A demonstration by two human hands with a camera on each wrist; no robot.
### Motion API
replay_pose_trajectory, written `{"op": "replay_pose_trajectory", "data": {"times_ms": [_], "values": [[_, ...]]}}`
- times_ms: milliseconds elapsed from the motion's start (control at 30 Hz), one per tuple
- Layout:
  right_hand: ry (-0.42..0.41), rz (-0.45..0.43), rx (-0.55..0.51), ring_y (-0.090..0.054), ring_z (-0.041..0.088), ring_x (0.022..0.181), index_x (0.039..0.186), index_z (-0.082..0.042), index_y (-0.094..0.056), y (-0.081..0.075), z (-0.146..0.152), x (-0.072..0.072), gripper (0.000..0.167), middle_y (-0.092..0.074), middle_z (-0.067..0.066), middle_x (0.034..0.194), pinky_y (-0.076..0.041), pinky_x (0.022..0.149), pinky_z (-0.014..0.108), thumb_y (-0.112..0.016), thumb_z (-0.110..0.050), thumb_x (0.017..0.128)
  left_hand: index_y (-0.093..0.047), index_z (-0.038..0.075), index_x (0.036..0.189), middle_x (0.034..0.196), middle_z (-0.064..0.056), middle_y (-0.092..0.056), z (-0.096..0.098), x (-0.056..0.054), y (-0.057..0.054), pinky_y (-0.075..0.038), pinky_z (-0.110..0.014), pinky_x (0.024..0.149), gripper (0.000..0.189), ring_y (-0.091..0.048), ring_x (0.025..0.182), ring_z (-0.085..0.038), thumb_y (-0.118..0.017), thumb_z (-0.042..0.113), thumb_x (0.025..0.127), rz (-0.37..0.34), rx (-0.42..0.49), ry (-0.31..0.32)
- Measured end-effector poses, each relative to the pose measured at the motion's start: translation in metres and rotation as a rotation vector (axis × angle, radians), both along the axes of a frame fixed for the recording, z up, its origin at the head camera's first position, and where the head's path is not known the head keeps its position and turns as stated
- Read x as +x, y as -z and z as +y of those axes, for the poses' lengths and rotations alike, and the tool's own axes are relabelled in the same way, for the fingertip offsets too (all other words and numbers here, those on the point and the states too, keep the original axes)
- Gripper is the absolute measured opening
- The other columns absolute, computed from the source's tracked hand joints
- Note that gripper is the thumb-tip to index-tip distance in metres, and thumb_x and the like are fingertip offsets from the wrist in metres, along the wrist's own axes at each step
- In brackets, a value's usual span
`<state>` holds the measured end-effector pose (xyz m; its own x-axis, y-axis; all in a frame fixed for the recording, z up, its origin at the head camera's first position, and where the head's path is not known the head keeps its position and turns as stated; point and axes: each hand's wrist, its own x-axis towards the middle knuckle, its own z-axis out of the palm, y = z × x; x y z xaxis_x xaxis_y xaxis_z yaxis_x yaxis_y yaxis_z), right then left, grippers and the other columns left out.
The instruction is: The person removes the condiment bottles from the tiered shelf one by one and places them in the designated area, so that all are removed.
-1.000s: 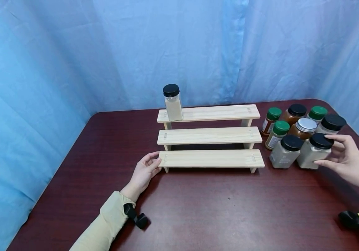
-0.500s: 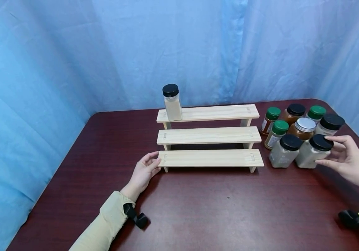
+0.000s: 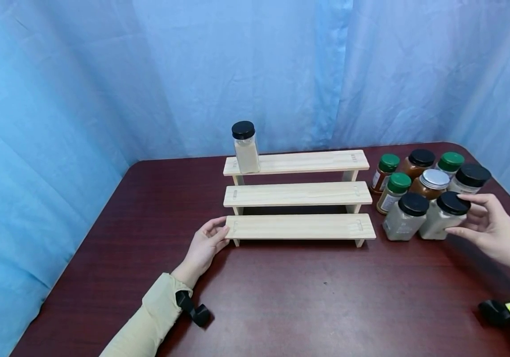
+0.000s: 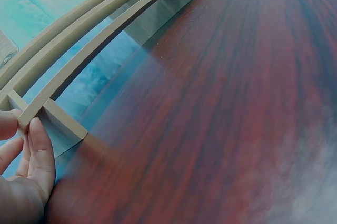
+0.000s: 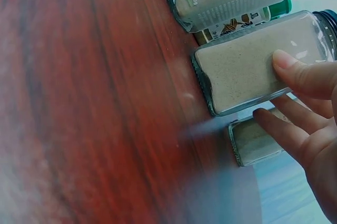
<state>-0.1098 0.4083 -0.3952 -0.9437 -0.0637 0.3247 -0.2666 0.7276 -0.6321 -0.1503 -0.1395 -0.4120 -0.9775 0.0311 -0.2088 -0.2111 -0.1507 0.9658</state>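
Note:
My left hand (image 3: 205,243) pinches the left end of the lowest step of a pale wooden three-step rack (image 3: 299,226). In the left wrist view, its thumb and fingers (image 4: 39,153) lie on either side of that step's end. A square clear jar of pale powder with a black lid (image 3: 247,153) stands upright at the left of the top step. At the right, my right hand (image 3: 491,228) holds a black-lidded spice jar (image 3: 437,220) standing on the table. Its thumb presses the glass of this spice jar (image 5: 242,71), and a finger touches the lid.
Close to the held jar's left stands a similar grey-powder jar (image 3: 402,223). Behind them cluster several more jars, including a silver-lidded brown one (image 3: 429,183) and a green-lidded one (image 3: 393,193). Blue curtains (image 3: 255,74) surround the dark red table (image 3: 281,297).
The right hand and its spice jar have shifted slightly left, nearer the neighbouring grey jar. My left hand keeps its place on the rack.

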Motion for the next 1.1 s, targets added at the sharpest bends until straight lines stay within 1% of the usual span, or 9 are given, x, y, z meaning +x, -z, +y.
{"op": "replay_pose_trajectory", "data": {"times_ms": [67, 167, 267, 400, 500, 567, 633, 833, 1100], "values": [[0.008, 0.000, 0.017, -0.035, -0.031, 0.085, 0.141, -0.002, -0.022, 0.000, 0.000, 0.000, 0.078, -0.050, 0.004, 0.115, -0.039, 0.060, -0.004, -0.066, 0.015, 0.078, -0.044, -0.004, 0.134, 0.079, 0.006, -0.055, 0.000, 0.000, 0.000, -0.050, -0.014, 0.064, 0.040, -0.055, 0.067, -0.002, -0.051, -0.001, 0.095, 0.003, 0.004, -0.003], [0.009, 0.001, 0.039, -0.034, -0.030, 0.083, 0.140, 0.002, -0.020, 0.000, 0.000, 0.001, 0.078, -0.044, 0.038, 0.110, -0.038, 0.059, -0.004, -0.066, 0.015, 0.078, -0.044, -0.005, 0.134, 0.079, 0.005, -0.054, 0.000, 0.001, 0.001, -0.050, -0.014, 0.064, 0.040, -0.055, 0.067, -0.002, -0.051, -0.001, 0.095, 0.011, 0.001, -0.003], [0.000, 0.010, 0.043, -0.034, -0.030, 0.083, 0.140, 0.003, -0.020, 0.000, 0.000, 0.002, 0.078, -0.045, 0.039, 0.108, -0.038, 0.059, -0.004, -0.066, 0.014, 0.078, -0.044, -0.005, 0.134, 0.079, 0.005, -0.054, 0.000, 0.001, 0.001, -0.050, -0.014, 0.063, 0.040, -0.055, 0.067, -0.002, -0.051, -0.001, 0.095, 0.012, 0.001, -0.001], [-0.014, 0.027, 0.038, -0.033, -0.031, 0.085, 0.141, 0.002, -0.021, -0.001, 0.000, 0.004, 0.078, -0.045, 0.037, 0.109, -0.038, 0.060, -0.005, -0.066, 0.013, 0.079, -0.043, -0.005, 0.134, 0.079, 0.006, -0.054, 0.000, 0.001, 0.001, -0.050, -0.013, 0.064, 0.040, -0.055, 0.067, -0.001, -0.051, -0.001, 0.095, 0.006, 0.004, 0.000], [-0.021, 0.037, 0.034, -0.035, -0.031, 0.086, 0.142, 0.000, -0.022, 0.000, 0.000, 0.003, 0.077, -0.053, 0.003, 0.111, -0.038, 0.061, -0.004, -0.066, 0.012, 0.080, -0.042, -0.005, 0.135, 0.078, 0.006, -0.054, 0.000, 0.001, 0.000, -0.049, -0.013, 0.064, 0.041, -0.055, 0.067, -0.001, -0.051, -0.001, 0.095, 0.002, 0.004, 0.000], [-0.028, 0.042, 0.024, -0.037, -0.030, 0.087, 0.142, -0.001, -0.024, 0.001, 0.003, 0.002, 0.076, -0.046, -0.021, 0.112, -0.040, 0.061, -0.003, -0.066, 0.011, 0.080, -0.042, -0.005, 0.135, 0.078, 0.007, -0.054, 0.000, 0.001, -0.001, -0.049, -0.013, 0.064, 0.041, -0.055, 0.067, -0.001, -0.051, -0.001, 0.095, 0.002, 0.002, 0.001], [-0.029, 0.042, 0.001, -0.039, -0.029, 0.087, 0.143, -0.004, -0.028, 0.003, 0.008, 0.001, 0.076, -0.033, -0.036, 0.111, -0.041, 0.061, -0.003, -0.067, 0.012, 0.079, -0.042, -0.005, 0.135, 0.078, 0.006, -0.054, 0.001, 0.001, 0.000, -0.049, -0.013, 0.064, 0.041, -0.055, 0.067, -0.001, -0.051, -0.001, 0.095, 0.001, 0.004, 0.001], [-0.019, 0.077, -0.100, -0.048, -0.024, 0.091, 0.145, -0.012, -0.033, -0.001, 0.022, -0.004, 0.080, -0.044, -0.031, 0.114, -0.042, 0.066, -0.002, -0.066, 0.017, 0.078, -0.043, -0.005, 0.134, 0.078, 0.006, -0.055, 0.001, 0.000, 0.001, -0.050, -0.014, 0.064, 0.040, -0.055, 0.066, -0.002, -0.051, -0.002, 0.095, 0.006, 0.012, -0.003], [-0.051, 0.197, -0.224, -0.054, -0.014, 0.099, 0.141, -0.003, -0.037, -0.061, -0.013, 0.002, 0.067, -0.053, -0.020, 0.116, -0.041, 0.080, -0.001, -0.052, 0.024, 0.082, -0.043, -0.004, 0.134, 0.079, 0.007, -0.056, 0.000, -0.001, 0.001, -0.050, -0.014, 0.064, 0.040, -0.056, 0.066, -0.001, -0.051, -0.001, 0.095, 0.003, 0.006, 0.000]]}}
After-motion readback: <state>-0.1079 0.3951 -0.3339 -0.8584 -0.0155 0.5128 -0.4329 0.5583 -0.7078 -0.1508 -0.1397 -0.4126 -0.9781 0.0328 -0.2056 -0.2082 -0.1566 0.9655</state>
